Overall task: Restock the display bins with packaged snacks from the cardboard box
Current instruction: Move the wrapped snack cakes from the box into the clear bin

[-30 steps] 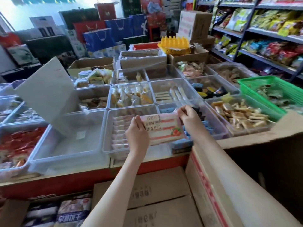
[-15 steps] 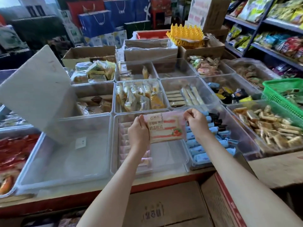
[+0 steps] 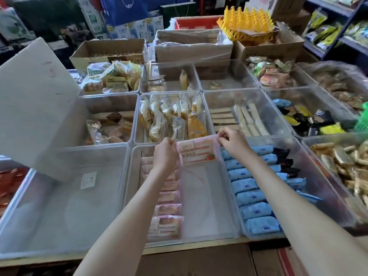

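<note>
In the head view, both hands are gripping one pink packet [image 3: 196, 153] by its upper corners. The left hand [image 3: 166, 154] is pinching the left corner, and the right hand [image 3: 232, 143] is pinching the right one. The packet is hanging just above the far end of the clear bin [image 3: 203, 196] at frame centre. It looks like the placing step of the restock.

A row of matching pink packets [image 3: 167, 210] is lying along that bin's left side, with bin floor showing to the right of it. The next move probably calls for lowering the packet flat beside the row, keeping it square, and then letting go with both hands.

The bin is sitting in a grid of clear bins on a counter. Blue packets [image 3: 253, 196] are filling the bin to its right, and a grey lid [image 3: 35, 108] is leaning at left. A cardboard box [image 3: 199, 261] is showing along the bottom edge. A yellow tray [image 3: 247, 22] is sitting at upper centre. Stocked shelves [image 3: 338, 26] are standing at upper right.
</note>
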Demonstrator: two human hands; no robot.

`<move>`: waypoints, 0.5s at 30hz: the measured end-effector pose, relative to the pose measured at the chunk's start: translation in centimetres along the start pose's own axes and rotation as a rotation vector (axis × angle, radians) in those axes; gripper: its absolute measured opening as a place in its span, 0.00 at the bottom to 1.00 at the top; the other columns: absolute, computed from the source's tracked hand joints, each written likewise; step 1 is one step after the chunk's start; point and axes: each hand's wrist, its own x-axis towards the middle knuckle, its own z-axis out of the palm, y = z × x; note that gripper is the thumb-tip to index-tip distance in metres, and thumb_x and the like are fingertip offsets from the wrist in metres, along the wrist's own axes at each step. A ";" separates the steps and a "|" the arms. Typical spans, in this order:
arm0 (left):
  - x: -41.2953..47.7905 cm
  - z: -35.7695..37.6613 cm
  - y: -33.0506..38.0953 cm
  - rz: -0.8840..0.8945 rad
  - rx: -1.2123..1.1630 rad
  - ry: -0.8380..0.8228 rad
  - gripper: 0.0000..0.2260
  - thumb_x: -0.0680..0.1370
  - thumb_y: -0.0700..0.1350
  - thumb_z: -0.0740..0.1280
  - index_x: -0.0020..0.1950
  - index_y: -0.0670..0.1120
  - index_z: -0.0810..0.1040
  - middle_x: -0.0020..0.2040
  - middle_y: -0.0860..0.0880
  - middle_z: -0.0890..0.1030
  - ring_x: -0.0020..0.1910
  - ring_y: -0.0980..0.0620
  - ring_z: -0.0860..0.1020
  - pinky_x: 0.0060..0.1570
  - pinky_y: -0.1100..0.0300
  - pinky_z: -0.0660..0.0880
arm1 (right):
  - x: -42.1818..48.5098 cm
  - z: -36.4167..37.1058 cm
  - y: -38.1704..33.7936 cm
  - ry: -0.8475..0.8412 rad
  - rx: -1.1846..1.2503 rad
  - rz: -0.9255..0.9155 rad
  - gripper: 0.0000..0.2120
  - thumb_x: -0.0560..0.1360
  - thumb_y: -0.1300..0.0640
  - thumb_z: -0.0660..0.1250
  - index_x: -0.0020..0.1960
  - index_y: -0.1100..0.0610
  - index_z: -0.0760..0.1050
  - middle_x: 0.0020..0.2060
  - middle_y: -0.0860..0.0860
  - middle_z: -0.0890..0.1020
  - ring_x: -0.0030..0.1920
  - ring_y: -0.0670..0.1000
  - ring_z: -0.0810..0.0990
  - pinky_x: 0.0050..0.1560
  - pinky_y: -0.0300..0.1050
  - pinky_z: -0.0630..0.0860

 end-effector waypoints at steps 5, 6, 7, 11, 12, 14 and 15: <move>2.1 1.0 0.4 -0.013 0.040 -0.009 0.10 0.77 0.41 0.58 0.47 0.42 0.79 0.43 0.45 0.81 0.43 0.46 0.79 0.42 0.53 0.77 | 2.3 0.5 0.4 0.003 -0.049 0.045 0.03 0.76 0.59 0.63 0.47 0.56 0.75 0.42 0.51 0.79 0.43 0.50 0.75 0.38 0.41 0.66; 2.5 1.2 0.1 -0.022 0.044 -0.012 0.10 0.77 0.41 0.58 0.47 0.42 0.80 0.43 0.45 0.81 0.43 0.46 0.79 0.43 0.52 0.77 | 2.5 0.7 0.4 0.002 -0.045 0.052 0.03 0.76 0.60 0.63 0.46 0.57 0.75 0.41 0.51 0.79 0.43 0.50 0.75 0.38 0.41 0.66; 2.8 1.3 -0.2 -0.033 0.040 -0.018 0.10 0.77 0.42 0.59 0.47 0.42 0.80 0.43 0.45 0.81 0.43 0.46 0.79 0.45 0.50 0.78 | 2.7 0.9 0.2 -0.003 -0.033 0.056 0.03 0.76 0.60 0.63 0.46 0.58 0.75 0.42 0.52 0.79 0.43 0.51 0.75 0.38 0.42 0.66; 3.7 1.5 -1.3 -0.096 -0.017 -0.029 0.09 0.77 0.43 0.61 0.47 0.43 0.81 0.43 0.45 0.82 0.45 0.45 0.80 0.47 0.47 0.79 | 3.4 1.9 -0.3 -0.043 0.032 0.042 0.02 0.76 0.61 0.64 0.44 0.56 0.75 0.43 0.52 0.80 0.44 0.50 0.76 0.36 0.37 0.68; 3.8 1.5 -1.5 -0.098 -0.019 -0.030 0.09 0.77 0.43 0.61 0.47 0.44 0.81 0.42 0.45 0.83 0.45 0.44 0.81 0.47 0.46 0.79 | 3.6 2.1 -0.3 -0.050 0.041 0.043 0.02 0.75 0.60 0.65 0.44 0.56 0.75 0.43 0.51 0.81 0.44 0.51 0.76 0.38 0.37 0.70; 4.0 1.3 -1.7 -0.084 -0.020 -0.034 0.08 0.76 0.43 0.61 0.46 0.44 0.80 0.42 0.45 0.83 0.44 0.44 0.81 0.46 0.45 0.79 | 3.9 2.5 -0.2 -0.064 0.058 0.048 0.02 0.75 0.60 0.65 0.43 0.57 0.76 0.43 0.51 0.82 0.46 0.51 0.78 0.43 0.43 0.73; 4.0 1.2 -1.6 -0.071 -0.012 -0.041 0.08 0.76 0.43 0.61 0.46 0.44 0.80 0.42 0.45 0.83 0.44 0.44 0.80 0.46 0.46 0.79 | 4.0 2.7 -0.2 -0.069 0.057 0.047 0.02 0.74 0.61 0.65 0.43 0.57 0.76 0.43 0.51 0.82 0.46 0.51 0.78 0.44 0.44 0.74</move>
